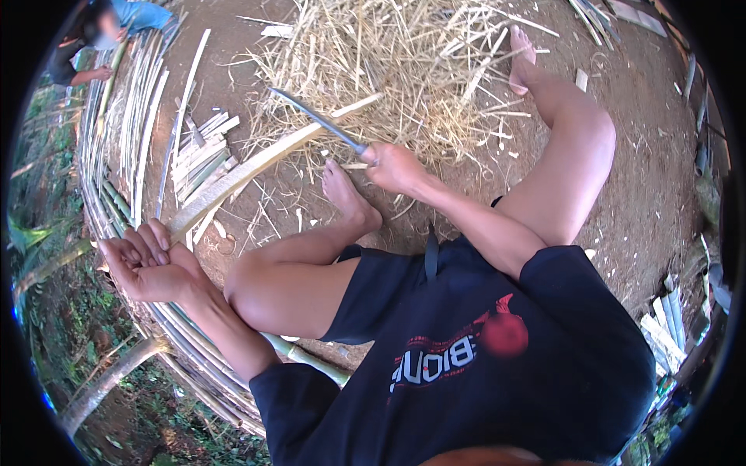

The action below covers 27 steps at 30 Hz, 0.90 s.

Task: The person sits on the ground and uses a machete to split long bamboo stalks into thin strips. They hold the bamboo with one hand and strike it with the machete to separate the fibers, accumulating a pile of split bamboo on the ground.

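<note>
A long pale bamboo strip [249, 167] slants from my left hand up to a pile of shavings. My left hand [151, 264] is turned palm up, its fingers curled at the strip's near end; the exact grip is partly hidden. In my right hand [396, 167] is a knife [318, 119], its handle mostly covered by the closed fingers. The long narrow blade points up and left, crossing the strip close to its far end. Whether the edge touches the strip, I cannot tell.
A heap of thin shavings [373, 54] spreads ahead of my bare feet. Short split pieces [203, 159] lie stacked to the left, beside long bamboo poles [148, 116]. Another person [93, 46] works at the far left. More strips [668, 318] lie at the right.
</note>
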Motion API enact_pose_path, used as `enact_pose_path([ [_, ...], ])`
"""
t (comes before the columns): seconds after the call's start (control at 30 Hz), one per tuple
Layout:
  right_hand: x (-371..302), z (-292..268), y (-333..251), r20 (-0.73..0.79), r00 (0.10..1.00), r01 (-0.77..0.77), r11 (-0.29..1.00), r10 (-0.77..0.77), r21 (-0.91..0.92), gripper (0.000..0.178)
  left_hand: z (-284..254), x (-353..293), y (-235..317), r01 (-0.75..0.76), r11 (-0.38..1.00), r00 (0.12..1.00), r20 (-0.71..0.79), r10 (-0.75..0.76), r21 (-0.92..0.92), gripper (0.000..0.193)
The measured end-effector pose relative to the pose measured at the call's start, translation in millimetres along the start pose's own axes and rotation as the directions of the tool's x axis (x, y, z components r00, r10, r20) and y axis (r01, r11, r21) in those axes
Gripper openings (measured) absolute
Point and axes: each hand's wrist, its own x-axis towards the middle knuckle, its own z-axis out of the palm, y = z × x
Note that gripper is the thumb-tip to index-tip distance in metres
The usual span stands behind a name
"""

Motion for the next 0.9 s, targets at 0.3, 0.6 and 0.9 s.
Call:
enact_pose_path([
  [0.3, 32, -8, 40, 0.017, 0.986, -0.166, 0.986, 0.166, 0.022, 0.013, 9, -15, 8, 0.009, 0.998, 0.998, 0.068, -0.005, -0.066, 0.041],
  [0.6, 10, -6, 6, 0.065, 0.998, -0.003, 0.993, 0.01, -0.115, 0.012, 5, -6, 8, -0.036, 0.999, 0.998, 0.053, 0.037, -0.015, 0.042],
  [0.9, 48, 4, 76, -0.027, 0.946, -0.306, 0.916, 0.323, 0.258, 0.013, -2, 10, 5, 0.058, 0.986, 0.957, 0.29, -0.01, -0.158, 0.039],
])
